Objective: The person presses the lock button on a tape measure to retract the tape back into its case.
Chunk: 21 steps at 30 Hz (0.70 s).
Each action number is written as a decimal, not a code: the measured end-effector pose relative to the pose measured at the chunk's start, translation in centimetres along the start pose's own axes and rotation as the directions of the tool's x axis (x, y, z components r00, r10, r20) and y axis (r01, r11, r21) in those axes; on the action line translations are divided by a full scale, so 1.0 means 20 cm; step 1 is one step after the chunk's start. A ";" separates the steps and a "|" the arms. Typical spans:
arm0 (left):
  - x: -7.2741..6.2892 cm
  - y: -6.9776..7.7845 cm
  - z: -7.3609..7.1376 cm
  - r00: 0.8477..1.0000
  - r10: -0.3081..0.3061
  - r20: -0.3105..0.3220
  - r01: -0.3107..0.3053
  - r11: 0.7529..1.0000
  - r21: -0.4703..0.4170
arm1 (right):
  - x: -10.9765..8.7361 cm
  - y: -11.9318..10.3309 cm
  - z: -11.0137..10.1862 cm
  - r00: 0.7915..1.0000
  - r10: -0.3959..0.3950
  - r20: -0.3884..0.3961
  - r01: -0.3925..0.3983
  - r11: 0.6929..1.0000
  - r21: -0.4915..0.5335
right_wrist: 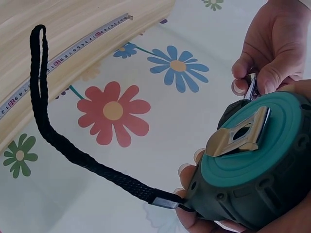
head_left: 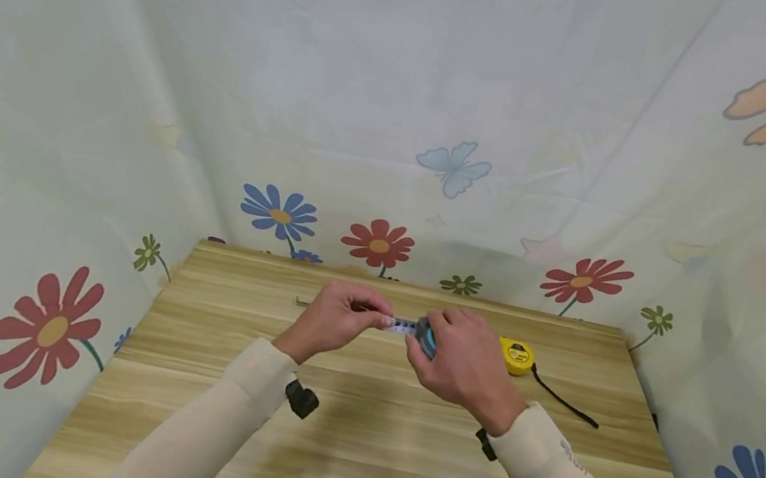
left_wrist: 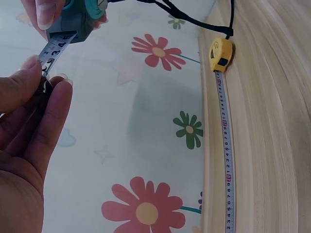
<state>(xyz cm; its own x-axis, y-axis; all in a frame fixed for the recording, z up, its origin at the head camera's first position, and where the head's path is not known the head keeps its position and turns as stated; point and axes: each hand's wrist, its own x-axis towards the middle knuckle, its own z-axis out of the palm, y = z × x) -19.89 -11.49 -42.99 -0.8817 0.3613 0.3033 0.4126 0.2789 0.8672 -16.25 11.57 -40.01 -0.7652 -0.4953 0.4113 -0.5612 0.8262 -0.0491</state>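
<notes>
My right hand (head_left: 472, 364) grips a teal and dark grey tape measure (right_wrist: 250, 141), its metal belt clip facing the right wrist camera and a black wrist strap (right_wrist: 82, 160) hanging from the case. A short length of its blade (left_wrist: 56, 48) sticks out toward my left hand (head_left: 335, 320). Thumb and fingertips of the left hand pinch the end of that blade. Beyond the hands, a yellow tape measure (head_left: 517, 357) lies on the wooden table, its own blade (left_wrist: 227, 145) drawn out long to the left, partly hidden behind the hands in the head view.
The light wooden table (head_left: 374, 474) runs back to a pale cloth (head_left: 375, 102) printed with flowers and butterflies, which rises behind and on both sides. A black strap (head_left: 565, 398) trails right from the yellow tape measure.
</notes>
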 end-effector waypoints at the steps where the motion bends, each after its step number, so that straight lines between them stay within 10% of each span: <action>1: 0.00 0.00 0.00 1.000 -0.001 0.000 0.001 1.000 0.000 | 0.00 0.00 0.00 1.000 0.003 0.003 -0.003 1.000 0.001; 21: 0.00 -0.01 0.01 1.000 -0.001 0.001 0.001 1.000 0.006 | 0.00 -0.01 0.01 1.000 0.009 0.010 -0.009 1.000 0.020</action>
<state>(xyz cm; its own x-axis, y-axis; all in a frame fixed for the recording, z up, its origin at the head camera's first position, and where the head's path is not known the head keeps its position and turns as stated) -20.00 -11.41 -43.20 -0.8820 0.3617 0.3021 0.4131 0.2847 0.8650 -16.26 11.33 -40.12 -0.7734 -0.4902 0.4020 -0.5603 0.8252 -0.0716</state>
